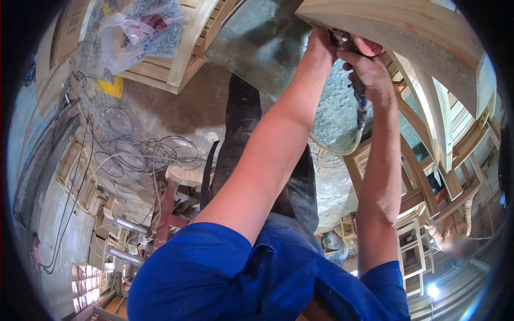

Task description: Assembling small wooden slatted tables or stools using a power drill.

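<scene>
Two bare hands are meeting high in the view, close against a broad wooden piece (417, 51). The right hand (370, 70) is gripping a dark hand tool (357, 88), its fingers wrapping around the handle. The left hand (320, 44) is resting at the tool's upper end, but its fingers are mostly hiding, so I cannot tell whether its grip is clasping the tool or only steadying it. The tool is sitting between the hands, in front of a glossy grey counter (262, 59), and a pale hose (350, 147) is curving away below it.

The main danger, in my judgement, is coming from the left hand's closeness to the tool's upper end: a slip or an accidental start could be hurting bare fingers. The hose is looping beside the right forearm (381, 166); a snag on the counter's edge or the nearby wooden frames (415, 160) could be jerking the tool aside and scarring the wood. What is supporting the wooden piece is not showing clearly; if it is standing loosely, pressure could be shifting it. Tangled cables (144, 156) are lying on the floor (187, 107) near the legs (243, 107), so a careless step could be catching a foot.
</scene>
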`<control>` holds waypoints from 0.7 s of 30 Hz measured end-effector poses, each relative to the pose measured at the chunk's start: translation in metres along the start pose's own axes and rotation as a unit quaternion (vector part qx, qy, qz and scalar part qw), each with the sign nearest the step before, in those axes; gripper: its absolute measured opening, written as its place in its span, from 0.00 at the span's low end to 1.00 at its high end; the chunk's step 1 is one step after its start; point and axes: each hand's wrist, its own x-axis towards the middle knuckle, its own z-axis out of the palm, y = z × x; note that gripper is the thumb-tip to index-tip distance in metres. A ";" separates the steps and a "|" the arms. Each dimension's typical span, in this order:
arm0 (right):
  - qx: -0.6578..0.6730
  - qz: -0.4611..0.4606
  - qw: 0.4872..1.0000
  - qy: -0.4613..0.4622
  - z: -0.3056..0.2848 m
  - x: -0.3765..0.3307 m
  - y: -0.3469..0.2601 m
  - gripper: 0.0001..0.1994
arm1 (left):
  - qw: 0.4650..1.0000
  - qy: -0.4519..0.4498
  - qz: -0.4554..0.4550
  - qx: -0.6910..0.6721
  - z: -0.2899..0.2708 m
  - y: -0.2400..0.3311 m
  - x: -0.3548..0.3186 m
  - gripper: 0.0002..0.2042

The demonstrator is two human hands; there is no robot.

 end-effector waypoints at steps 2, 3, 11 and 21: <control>0.019 -0.029 0.996 -0.079 0.028 0.001 -0.031 0.10 | 0.998 0.014 0.061 0.026 -0.034 0.043 0.014 0.06; 0.014 -0.026 0.996 -0.081 0.027 0.001 -0.028 0.10 | 0.998 0.017 0.061 0.020 -0.039 0.039 0.014 0.06; 0.040 -0.029 0.995 -0.092 0.012 -0.003 -0.017 0.14 | 0.997 0.039 0.015 -0.063 -0.027 0.028 0.040 0.09; -0.003 -0.037 0.997 -0.062 0.015 0.007 -0.003 0.15 | 0.985 0.132 0.079 -0.075 -0.004 0.012 0.024 0.08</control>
